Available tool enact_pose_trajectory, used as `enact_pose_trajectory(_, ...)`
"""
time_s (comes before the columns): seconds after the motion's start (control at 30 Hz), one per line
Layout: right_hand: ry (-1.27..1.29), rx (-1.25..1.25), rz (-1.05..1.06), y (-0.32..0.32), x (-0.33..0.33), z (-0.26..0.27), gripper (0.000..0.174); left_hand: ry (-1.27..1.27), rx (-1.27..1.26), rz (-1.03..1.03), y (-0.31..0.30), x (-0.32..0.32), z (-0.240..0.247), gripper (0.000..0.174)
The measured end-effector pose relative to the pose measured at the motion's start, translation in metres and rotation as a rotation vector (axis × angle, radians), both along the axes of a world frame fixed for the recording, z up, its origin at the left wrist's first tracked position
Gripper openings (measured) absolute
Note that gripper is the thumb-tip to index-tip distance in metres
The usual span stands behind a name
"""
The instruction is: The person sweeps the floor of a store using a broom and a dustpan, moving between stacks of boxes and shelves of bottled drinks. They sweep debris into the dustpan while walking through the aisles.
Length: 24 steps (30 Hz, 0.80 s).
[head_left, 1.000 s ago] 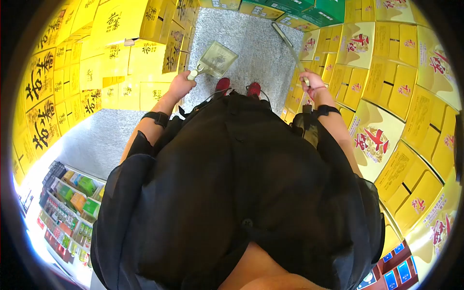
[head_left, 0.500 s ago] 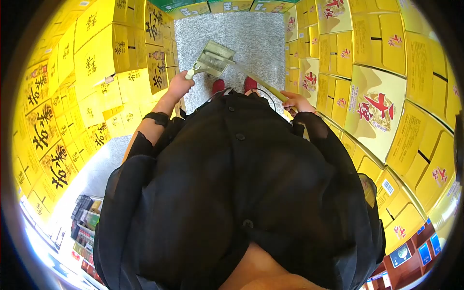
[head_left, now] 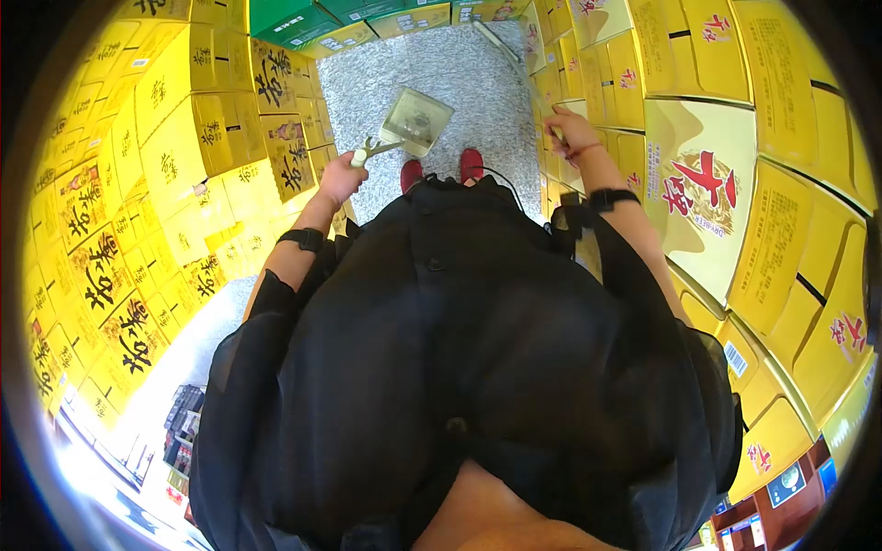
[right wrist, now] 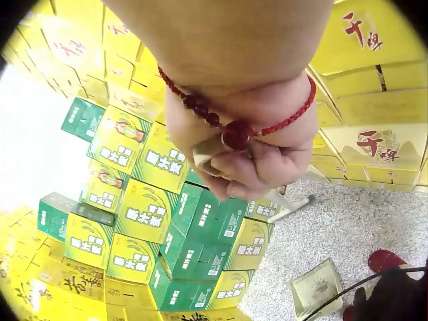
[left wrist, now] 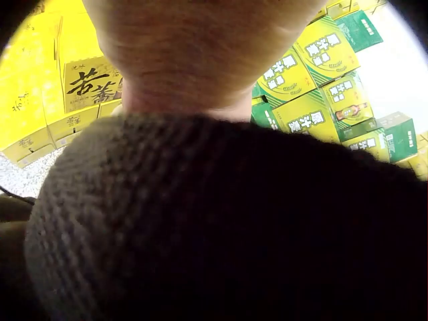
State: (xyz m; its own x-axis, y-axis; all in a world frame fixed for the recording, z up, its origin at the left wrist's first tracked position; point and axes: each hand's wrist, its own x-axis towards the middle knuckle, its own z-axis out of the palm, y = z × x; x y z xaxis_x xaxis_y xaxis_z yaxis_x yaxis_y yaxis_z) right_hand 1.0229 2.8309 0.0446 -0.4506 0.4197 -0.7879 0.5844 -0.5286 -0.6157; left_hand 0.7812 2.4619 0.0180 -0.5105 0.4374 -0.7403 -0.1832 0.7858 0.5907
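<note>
My left hand (head_left: pixel 343 177) grips the pale handle of a dustpan (head_left: pixel 423 115), whose pan lies low over the floor just ahead of the red shoes (head_left: pixel 471 163). Dark debris shows inside the pan. On the right, my right hand (head_left: pixel 573 133) is curled round the handle of a long broom (head_left: pixel 496 39). Its narrow head points toward the far right corner, beside the stacked boxes. In the right wrist view the fingers (right wrist: pixel 254 170) wrap the handle, and the broom head (right wrist: pixel 292 208) is at the floor. The left wrist view is mostly blocked by the wrist and a dark band.
Stacked yellow boxes (head_left: pixel 225 133) wall the left side, and more yellow and cream boxes (head_left: pixel 703 174) line the right. Green and yellow cartons (head_left: pixel 292 18) close off the far end. Speckled grey floor (head_left: pixel 367 78) lies between them.
The broom head swung back to the dustpan half a second ago and is now out at the far right again. My right hand moved in, then forward. The left hand keeps its grip.
</note>
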Motion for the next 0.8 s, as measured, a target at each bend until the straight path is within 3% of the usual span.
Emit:
enact_pose_trajectory(0.03,0.002,-0.003,-0.006,0.002,-0.005,-0.002,0.052,0.011,-0.013,-0.035,0.001,0.001,-0.005,0.03)
enact_pose_trajectory(0.1,-0.072,-0.082,0.103,0.005,-0.015,-0.004,0.025,0.025,-0.028,-0.07,0.007,0.004,-0.005,0.03)
enact_pose_trajectory(0.2,-0.126,-0.015,0.287,-0.009,-0.006,-0.001,0.015,-0.024,0.035,0.018,0.015,0.016,0.0,0.029)
enact_pose_trajectory(0.33,-0.154,-0.006,0.334,-0.031,0.03,-0.002,0.013,-0.047,0.052,0.008,0.022,0.025,-0.003,0.028)
enact_pose_trajectory(0.43,-0.132,-0.119,0.405,-0.041,0.055,0.017,0.023,-0.03,0.032,-0.034,0.021,0.027,-0.003,0.029)
enact_pose_trajectory(0.53,-0.062,-0.234,0.369,-0.053,0.079,0.025,0.063,-0.028,0.062,-0.075,0.021,0.019,-0.001,0.029)
enact_pose_trajectory(0.77,0.048,-0.242,0.021,-0.126,0.142,0.048,0.055,-0.008,0.137,-0.17,0.003,-0.013,-0.018,0.027)
enact_pose_trajectory(0.8,0.166,0.072,0.281,-0.134,0.176,0.011,0.056,-0.02,0.143,-0.185,0.0,-0.017,-0.019,0.025)
